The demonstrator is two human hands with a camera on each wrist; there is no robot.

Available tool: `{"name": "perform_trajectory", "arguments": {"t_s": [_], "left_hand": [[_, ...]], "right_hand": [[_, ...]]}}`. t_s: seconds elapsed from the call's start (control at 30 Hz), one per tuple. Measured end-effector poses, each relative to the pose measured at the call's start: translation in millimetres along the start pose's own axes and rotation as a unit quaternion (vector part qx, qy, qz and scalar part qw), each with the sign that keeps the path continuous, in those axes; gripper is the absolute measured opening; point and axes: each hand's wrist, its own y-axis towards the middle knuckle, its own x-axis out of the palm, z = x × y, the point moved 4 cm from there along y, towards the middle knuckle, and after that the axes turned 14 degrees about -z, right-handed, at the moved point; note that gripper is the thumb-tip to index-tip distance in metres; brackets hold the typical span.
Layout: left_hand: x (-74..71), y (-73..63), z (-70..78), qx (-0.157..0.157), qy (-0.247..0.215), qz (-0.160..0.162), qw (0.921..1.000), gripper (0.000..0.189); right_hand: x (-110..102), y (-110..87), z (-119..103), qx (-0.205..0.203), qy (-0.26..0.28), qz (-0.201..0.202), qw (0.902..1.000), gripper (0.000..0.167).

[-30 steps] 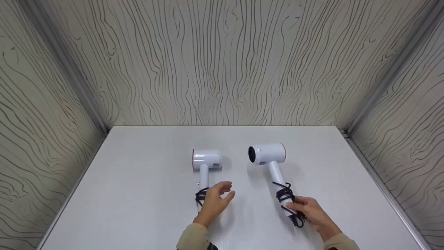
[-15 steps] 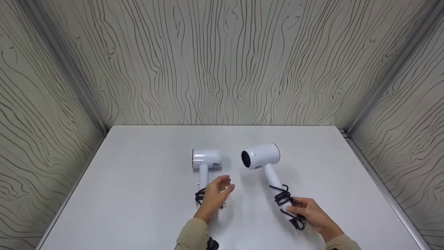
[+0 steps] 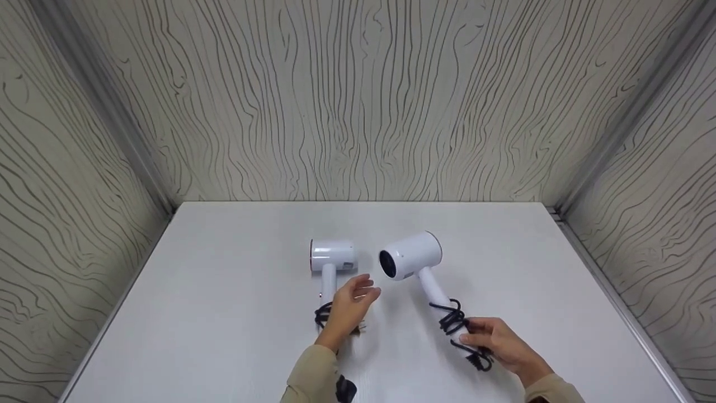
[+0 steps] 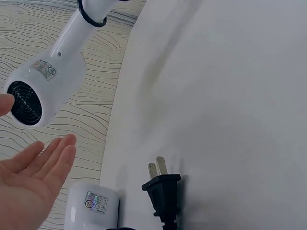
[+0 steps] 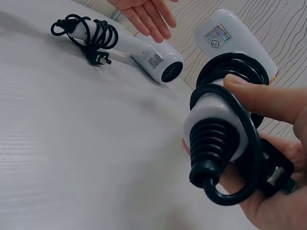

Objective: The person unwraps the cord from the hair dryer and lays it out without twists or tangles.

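My right hand (image 3: 500, 344) grips a white hair dryer (image 3: 413, 256) low on its handle, where a black cord is wound round. In the right wrist view the thumb presses on the coils, and a black plug (image 5: 266, 167) sits against the fingers. The dryer is raised and tilted, its dark nozzle facing left. A second white hair dryer (image 3: 331, 254) lies on the table, its cord-wrapped handle partly hidden behind my left hand (image 3: 348, 307). That hand holds nothing; its fingers are loosely spread just left of the raised nozzle.
The lying dryer's black plug (image 4: 163, 191) rests on the white table (image 3: 224, 313), prongs outward. Wood-patterned panels rise at the back (image 3: 358, 101) and on both sides, with metal rails along the corners.
The hair dryer in my right hand has swung left and tilted further, bringing its nozzle nearer my left hand. My left hand has shifted slightly forward. The lying dryer has stayed put.
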Motion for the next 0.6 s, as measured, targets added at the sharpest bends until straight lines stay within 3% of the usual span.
{"name": "perform_trajectory", "arguments": {"t_s": [0.3,0.6], "left_hand": [[-2.1,5.7,4.7,-0.051,-0.077,0.015,0.9956,0.059],[-2.5,7.6,5.8,-0.072,-0.109,0.011,0.9914,0.068]], "right_hand": [[0.7,-0.1,-0.6,0.016,-0.008,-0.003,0.9998,0.042],[4.8,1.7,-1.6,-0.025,-0.019,-0.038,0.9988,0.051]]}}
